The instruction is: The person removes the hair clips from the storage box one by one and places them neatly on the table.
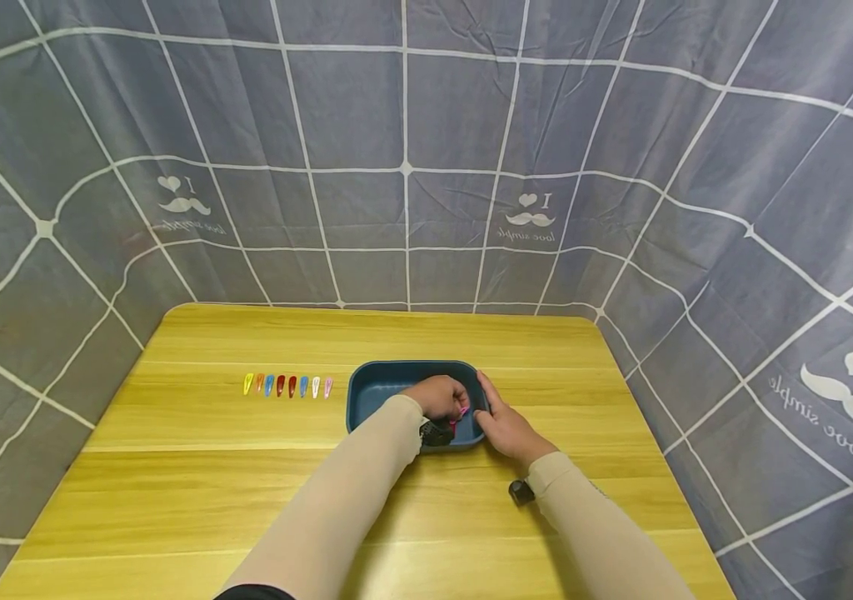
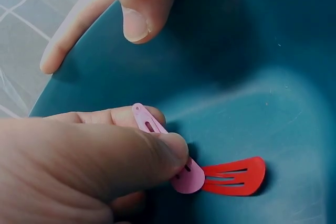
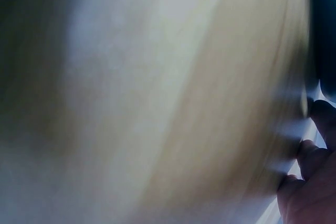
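Note:
A dark blue plastic basin [image 1: 381, 375] sits on the table. Inside its right half my left hand [image 1: 437, 396] pinches a pink hair clip [image 2: 188, 181] between thumb and fingers. Beside that clip a red hair clip [image 2: 236, 177] lies on the basin floor, partly covered by the pink one in the left wrist view. My right hand [image 1: 512, 429] holds the basin's right side, the thumb over the rim on the inside and the other fingers along the outside. Only some of its fingertips [image 3: 315, 158] show in the blurred right wrist view.
Left of the basin, several hair clips [image 1: 280, 385] lie in a row in yellow, orange, blue, red, white and pink. The wooden table [image 1: 194, 467] is bordered at the back and sides by a grey curtain [image 1: 366, 208] with white lines.

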A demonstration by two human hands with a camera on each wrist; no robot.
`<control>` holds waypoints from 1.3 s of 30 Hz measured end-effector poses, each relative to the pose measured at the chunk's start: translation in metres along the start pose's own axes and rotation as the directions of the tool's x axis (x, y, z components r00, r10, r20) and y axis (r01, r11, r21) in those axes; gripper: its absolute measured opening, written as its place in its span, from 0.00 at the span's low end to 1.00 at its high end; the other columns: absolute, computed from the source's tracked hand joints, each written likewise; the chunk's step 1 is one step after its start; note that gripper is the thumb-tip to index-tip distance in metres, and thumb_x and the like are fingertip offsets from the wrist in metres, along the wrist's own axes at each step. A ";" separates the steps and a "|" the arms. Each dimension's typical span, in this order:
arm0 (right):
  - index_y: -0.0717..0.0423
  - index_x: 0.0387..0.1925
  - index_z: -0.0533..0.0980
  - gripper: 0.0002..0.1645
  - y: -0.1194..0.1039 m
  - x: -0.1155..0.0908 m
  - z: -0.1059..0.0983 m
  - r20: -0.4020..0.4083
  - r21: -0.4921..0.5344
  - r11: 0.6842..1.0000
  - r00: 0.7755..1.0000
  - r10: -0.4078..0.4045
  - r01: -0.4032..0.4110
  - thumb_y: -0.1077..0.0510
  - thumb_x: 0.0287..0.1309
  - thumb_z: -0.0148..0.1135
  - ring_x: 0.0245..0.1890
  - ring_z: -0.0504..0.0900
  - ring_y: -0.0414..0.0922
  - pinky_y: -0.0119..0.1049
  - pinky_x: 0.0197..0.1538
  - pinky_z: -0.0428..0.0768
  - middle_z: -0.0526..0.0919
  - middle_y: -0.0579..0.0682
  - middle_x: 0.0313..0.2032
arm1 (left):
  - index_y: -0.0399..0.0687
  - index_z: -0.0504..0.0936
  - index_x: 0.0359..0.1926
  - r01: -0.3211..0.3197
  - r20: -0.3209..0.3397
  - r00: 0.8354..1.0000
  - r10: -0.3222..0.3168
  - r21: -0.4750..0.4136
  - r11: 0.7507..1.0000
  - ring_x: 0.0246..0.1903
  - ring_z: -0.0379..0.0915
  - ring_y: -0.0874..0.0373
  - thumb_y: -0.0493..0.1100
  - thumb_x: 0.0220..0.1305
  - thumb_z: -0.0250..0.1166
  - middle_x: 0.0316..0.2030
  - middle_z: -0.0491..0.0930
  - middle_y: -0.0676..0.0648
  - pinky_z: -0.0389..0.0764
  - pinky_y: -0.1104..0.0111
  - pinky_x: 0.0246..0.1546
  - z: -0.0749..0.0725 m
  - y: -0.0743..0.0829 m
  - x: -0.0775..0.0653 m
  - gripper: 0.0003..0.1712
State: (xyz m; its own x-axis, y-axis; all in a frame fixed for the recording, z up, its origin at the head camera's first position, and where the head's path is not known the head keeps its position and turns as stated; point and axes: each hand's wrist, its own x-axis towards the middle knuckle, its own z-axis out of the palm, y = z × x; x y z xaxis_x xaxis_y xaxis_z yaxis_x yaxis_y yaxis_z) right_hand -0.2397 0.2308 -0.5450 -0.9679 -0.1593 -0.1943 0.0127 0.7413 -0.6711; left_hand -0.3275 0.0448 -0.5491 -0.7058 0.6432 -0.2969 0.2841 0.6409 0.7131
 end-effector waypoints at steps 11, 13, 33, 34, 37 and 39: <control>0.28 0.85 0.38 0.43 0.000 -0.001 0.004 0.008 0.002 1.000 1.000 0.023 -0.023 0.45 0.78 0.44 0.71 0.73 0.67 0.66 0.72 0.70 0.68 0.61 0.76 | 0.52 0.89 0.36 -0.051 -0.040 0.998 0.051 0.014 0.999 0.28 0.75 0.61 0.39 0.75 0.63 0.30 0.84 0.56 0.77 0.68 0.34 -0.004 -0.006 -0.010 0.10; 0.26 0.85 0.38 0.43 0.001 -0.001 0.005 0.010 0.004 1.000 1.000 0.030 -0.030 0.45 0.78 0.44 0.72 0.72 0.67 0.66 0.72 0.69 0.68 0.61 0.77 | 0.52 0.89 0.37 -0.053 -0.053 0.997 0.054 0.022 0.998 0.28 0.74 0.60 0.42 0.77 0.63 0.30 0.83 0.55 0.76 0.68 0.35 -0.006 -0.005 -0.014 0.11; 0.27 0.85 0.38 0.44 0.001 0.000 0.001 0.011 0.001 1.000 1.000 0.027 -0.027 0.46 0.78 0.45 0.72 0.72 0.67 0.66 0.74 0.67 0.67 0.63 0.77 | 0.43 0.88 0.48 -0.109 -0.161 0.983 0.083 -0.161 0.981 0.31 0.79 0.60 0.47 0.79 0.62 0.29 0.83 0.54 0.82 0.68 0.39 -0.036 -0.012 -0.038 0.13; 0.27 0.85 0.38 0.44 0.001 0.001 0.001 0.012 -0.004 1.000 1.000 0.025 -0.025 0.46 0.78 0.45 0.72 0.72 0.67 0.66 0.74 0.67 0.67 0.63 0.77 | 0.42 0.88 0.49 -0.113 -0.169 0.982 0.081 -0.187 0.976 0.32 0.80 0.59 0.47 0.79 0.62 0.31 0.84 0.53 0.83 0.67 0.40 -0.039 -0.012 -0.040 0.14; 0.27 0.85 0.38 0.45 0.001 0.001 0.000 0.010 -0.010 1.000 1.000 0.023 -0.023 0.46 0.78 0.45 0.72 0.72 0.68 0.66 0.74 0.68 0.67 0.64 0.76 | 0.41 0.87 0.54 -0.119 -0.190 0.979 0.074 -0.242 0.963 0.38 0.82 0.58 0.48 0.79 0.61 0.37 0.86 0.50 0.85 0.65 0.45 -0.046 -0.012 -0.045 0.17; 0.26 0.85 0.37 0.44 0.001 0.002 -0.001 0.009 -0.015 1.000 1.000 0.020 -0.020 0.46 0.78 0.45 0.72 0.72 0.68 0.66 0.74 0.68 0.67 0.64 0.76 | 0.40 0.86 0.56 -0.124 -0.200 0.977 0.069 -0.277 0.953 0.41 0.84 0.57 0.48 0.79 0.61 0.41 0.88 0.47 0.86 0.62 0.48 -0.051 -0.011 -0.049 0.18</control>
State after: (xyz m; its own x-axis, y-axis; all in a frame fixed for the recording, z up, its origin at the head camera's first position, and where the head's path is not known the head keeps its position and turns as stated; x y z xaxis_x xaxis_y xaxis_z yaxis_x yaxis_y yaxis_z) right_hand -0.2414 0.2315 -0.5454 -0.9651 -0.1504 -0.2142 0.0282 0.7538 -0.6565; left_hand -0.3288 -0.0155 -0.5103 -0.7999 0.5892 -0.1140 0.1786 0.4151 0.8921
